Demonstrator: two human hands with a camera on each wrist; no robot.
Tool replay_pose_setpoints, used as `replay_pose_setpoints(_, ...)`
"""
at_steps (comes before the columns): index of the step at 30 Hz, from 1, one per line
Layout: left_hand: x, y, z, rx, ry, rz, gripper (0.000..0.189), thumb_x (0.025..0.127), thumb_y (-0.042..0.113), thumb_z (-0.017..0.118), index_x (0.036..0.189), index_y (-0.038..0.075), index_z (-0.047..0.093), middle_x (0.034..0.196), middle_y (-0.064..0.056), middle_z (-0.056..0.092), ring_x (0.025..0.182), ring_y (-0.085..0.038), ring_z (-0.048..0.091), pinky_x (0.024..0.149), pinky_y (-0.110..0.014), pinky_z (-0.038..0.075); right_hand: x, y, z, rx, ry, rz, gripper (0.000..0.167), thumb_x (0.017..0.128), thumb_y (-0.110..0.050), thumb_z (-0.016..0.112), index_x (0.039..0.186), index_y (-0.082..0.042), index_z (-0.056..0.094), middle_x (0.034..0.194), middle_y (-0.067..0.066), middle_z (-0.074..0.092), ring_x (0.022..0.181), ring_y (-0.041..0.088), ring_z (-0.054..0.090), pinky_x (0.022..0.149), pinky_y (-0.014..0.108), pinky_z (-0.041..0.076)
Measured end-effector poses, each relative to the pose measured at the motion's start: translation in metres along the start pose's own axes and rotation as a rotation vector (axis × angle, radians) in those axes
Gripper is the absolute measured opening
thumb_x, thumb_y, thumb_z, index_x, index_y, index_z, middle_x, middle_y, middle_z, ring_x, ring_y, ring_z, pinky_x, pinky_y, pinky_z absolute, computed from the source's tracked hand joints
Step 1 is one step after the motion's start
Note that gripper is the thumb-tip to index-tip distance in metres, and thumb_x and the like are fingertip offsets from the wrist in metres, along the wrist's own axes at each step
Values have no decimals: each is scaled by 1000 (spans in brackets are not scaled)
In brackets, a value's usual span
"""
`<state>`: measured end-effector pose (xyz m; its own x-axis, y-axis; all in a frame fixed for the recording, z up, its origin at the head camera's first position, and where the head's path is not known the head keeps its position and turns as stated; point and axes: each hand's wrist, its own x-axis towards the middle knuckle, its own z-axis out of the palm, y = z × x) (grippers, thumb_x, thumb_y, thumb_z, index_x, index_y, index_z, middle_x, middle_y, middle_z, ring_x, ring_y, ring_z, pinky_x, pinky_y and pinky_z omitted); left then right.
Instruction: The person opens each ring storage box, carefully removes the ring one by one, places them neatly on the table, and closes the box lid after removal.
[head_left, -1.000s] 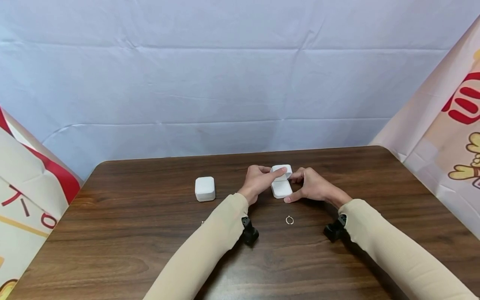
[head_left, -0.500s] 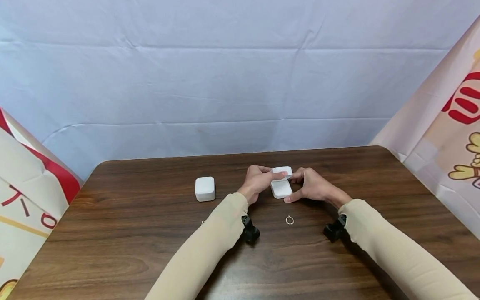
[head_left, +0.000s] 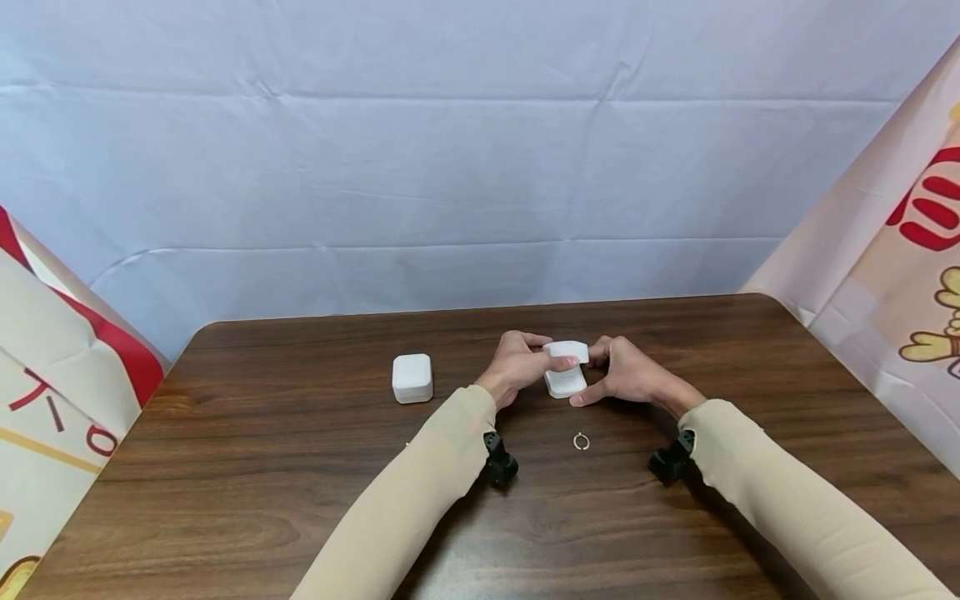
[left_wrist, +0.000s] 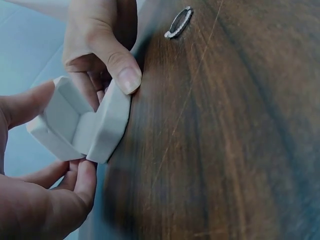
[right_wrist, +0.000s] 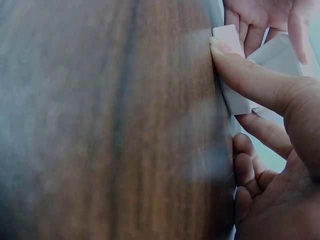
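A small white ring box (head_left: 567, 387) sits on the wooden table with its lid part-way up. My left hand (head_left: 516, 367) holds the lid (left_wrist: 56, 117), thumb on its front edge and fingers behind, near the hinge. From the other side, my right hand (head_left: 632, 372) pinches the base (right_wrist: 231, 70), with the thumb at the front edge and a finger at the rear. The inside of the box shows only in part. Nearer to me lies a ring (head_left: 581, 442); in the left wrist view this ring (left_wrist: 180, 23) has a row of sparkling stones.
Left of my hands stands a second white box (head_left: 412, 379), closed. A tiny bright speck peeks out beside my left sleeve (head_left: 420, 467), mostly hidden. The wooden table (head_left: 247, 467) ends at a white cloth backdrop (head_left: 450, 167).
My left hand has swung the lid forward and down, so the box is less open than before. My right hand stays at the base, and the ring has not moved.
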<state>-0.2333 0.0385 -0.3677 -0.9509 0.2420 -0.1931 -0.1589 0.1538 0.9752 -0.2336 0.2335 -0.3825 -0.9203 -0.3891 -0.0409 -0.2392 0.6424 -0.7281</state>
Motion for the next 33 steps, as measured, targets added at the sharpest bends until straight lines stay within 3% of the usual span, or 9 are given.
replay_pose_setpoints(12,0,2,-2,88,-62,3,48,68,18,83,110,3,64,91,-2,61,79,-14,59,73,-32,48,-1,0,0,-9,-2,-6,41,56,-34,88,90,-18,72,93,4,57,88,21,46,76,36,37)
replay_pose_setpoints(22,-5,3,-1,206,-83,86,43,67,14,84,104,2,65,88,-4,61,76,-16,58,67,-30,48,-2,0,-1,-3,-22,-1,46,57,-34,88,98,-20,71,95,4,56,88,20,46,76,37,38)
replay_pose_setpoints(33,-11,1,2,397,-46,168,49,67,16,84,109,4,63,90,-4,57,74,-16,54,62,-28,47,-3,0,-1,-18,-27,-35,43,59,-33,87,97,-23,71,94,2,55,85,21,43,73,37,36)
